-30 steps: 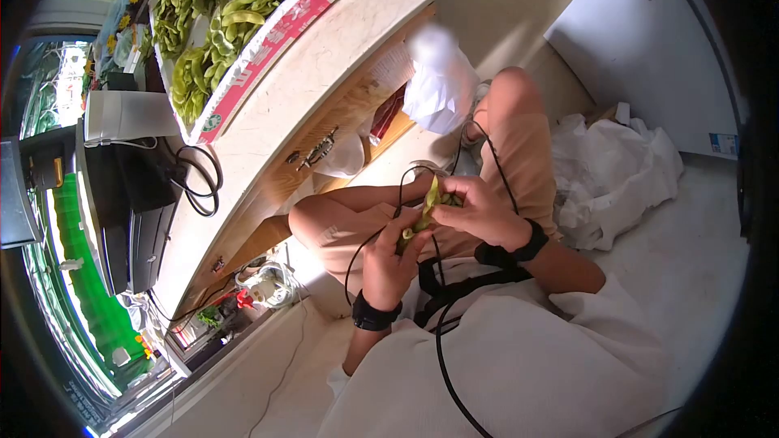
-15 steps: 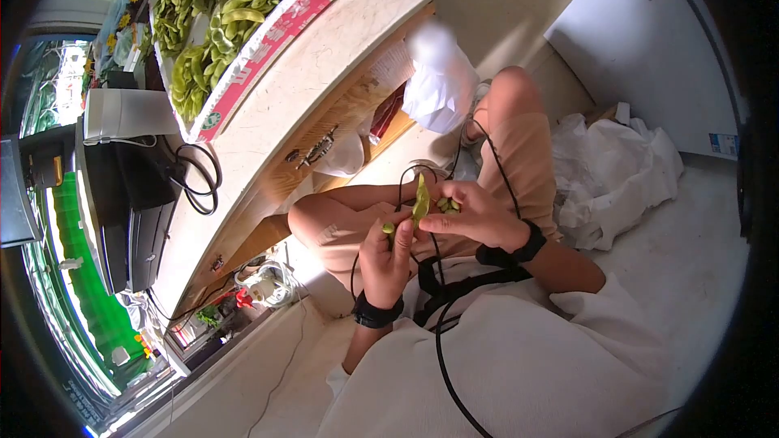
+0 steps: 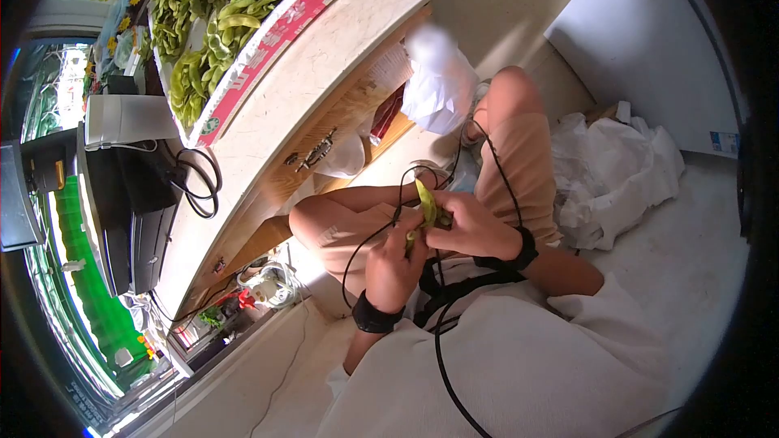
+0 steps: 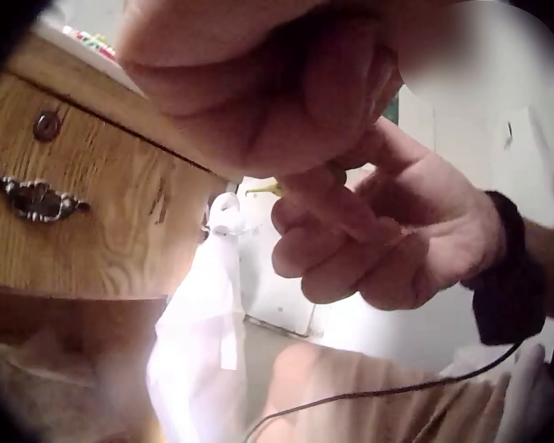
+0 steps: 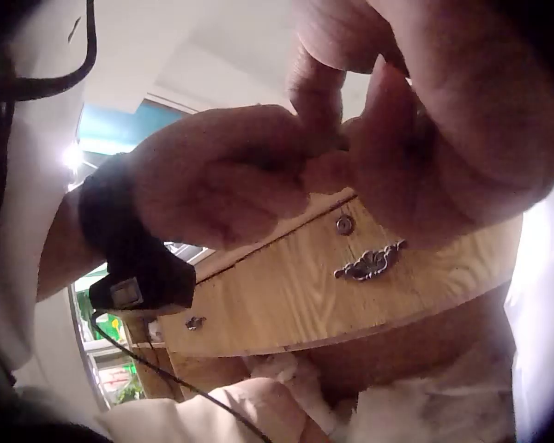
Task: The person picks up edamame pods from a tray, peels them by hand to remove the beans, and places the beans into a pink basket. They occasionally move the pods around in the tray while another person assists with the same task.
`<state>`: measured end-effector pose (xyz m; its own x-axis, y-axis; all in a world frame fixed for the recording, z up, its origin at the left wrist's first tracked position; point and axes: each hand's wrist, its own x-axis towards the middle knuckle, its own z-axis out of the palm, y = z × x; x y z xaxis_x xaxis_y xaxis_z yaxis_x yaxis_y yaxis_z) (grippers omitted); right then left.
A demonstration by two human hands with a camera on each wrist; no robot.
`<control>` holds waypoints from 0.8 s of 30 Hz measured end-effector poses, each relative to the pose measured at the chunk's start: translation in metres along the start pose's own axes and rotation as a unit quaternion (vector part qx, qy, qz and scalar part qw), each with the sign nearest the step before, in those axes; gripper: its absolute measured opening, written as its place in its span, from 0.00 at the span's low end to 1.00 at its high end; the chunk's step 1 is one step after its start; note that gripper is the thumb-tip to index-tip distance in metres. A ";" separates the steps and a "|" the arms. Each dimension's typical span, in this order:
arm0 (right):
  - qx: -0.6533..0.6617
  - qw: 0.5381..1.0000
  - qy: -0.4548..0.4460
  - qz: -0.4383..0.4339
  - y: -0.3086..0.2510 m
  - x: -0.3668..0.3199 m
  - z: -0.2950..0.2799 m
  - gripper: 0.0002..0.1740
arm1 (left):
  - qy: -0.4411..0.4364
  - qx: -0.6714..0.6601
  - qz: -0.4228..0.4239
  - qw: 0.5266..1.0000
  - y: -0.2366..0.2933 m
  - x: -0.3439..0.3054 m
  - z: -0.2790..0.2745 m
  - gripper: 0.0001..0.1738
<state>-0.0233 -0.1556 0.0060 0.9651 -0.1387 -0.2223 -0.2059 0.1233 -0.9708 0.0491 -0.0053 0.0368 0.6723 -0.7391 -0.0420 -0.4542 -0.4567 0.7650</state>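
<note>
In the head view a green bean pod (image 3: 425, 199) stands up between both hands, over the person's folded legs. The left hand (image 3: 393, 269) pinches its lower part between thumb and fingers, and a bit of green (image 3: 411, 237) peeks out there. Against it, the right hand (image 3: 477, 229) pinches the pod from the other side, with more green (image 3: 443, 217) by its curled fingers. Only a thin yellow-green pod tip (image 4: 264, 188) shows in the left wrist view; the fingers hide the rest. In the right wrist view the fingertips of both hands meet, covering the pod.
A tray (image 3: 268, 36) heaped with green pods (image 3: 191, 85) stands on the curved counter (image 3: 324, 57). A white bag (image 3: 441, 89) hangs at the drawer side. Crumpled white plastic (image 3: 621, 178) lies on the floor beside a fridge (image 3: 649, 49). Black cables (image 3: 445, 341) loop around the hands.
Half a second ago the hands were slightly apart, with small green beans visible in the right fingers. Now the hands have come together around the pod, and the left hand has turned inward.
</note>
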 end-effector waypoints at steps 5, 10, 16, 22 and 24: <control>0.060 0.997 0.037 0.007 0.004 -0.001 0.003 0.11 | 0.018 0.106 0.006 0.994 0.006 0.001 0.004 0.15; 0.178 0.978 0.027 0.107 0.014 0.000 -0.004 0.08 | 0.114 0.034 -0.010 0.993 -0.014 0.007 -0.015 0.12; 0.232 0.963 -0.022 0.137 0.000 -0.001 -0.005 0.13 | 0.294 0.009 0.031 0.955 0.000 0.052 -0.094 0.08; 0.231 0.964 -0.055 0.120 0.007 0.000 -0.003 0.14 | 0.404 0.031 0.013 0.914 0.026 0.115 -0.158 0.13; 0.227 0.967 -0.054 0.105 0.005 -0.001 -0.003 0.14 | 0.408 0.028 0.016 0.912 0.024 0.132 -0.170 0.13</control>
<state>-0.0257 -0.1574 0.0007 0.9262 0.0358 -0.3752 -0.3297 0.5595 -0.7605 0.2267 -0.0296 0.1592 0.8590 -0.1486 0.4900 -0.4955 -0.4826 0.7222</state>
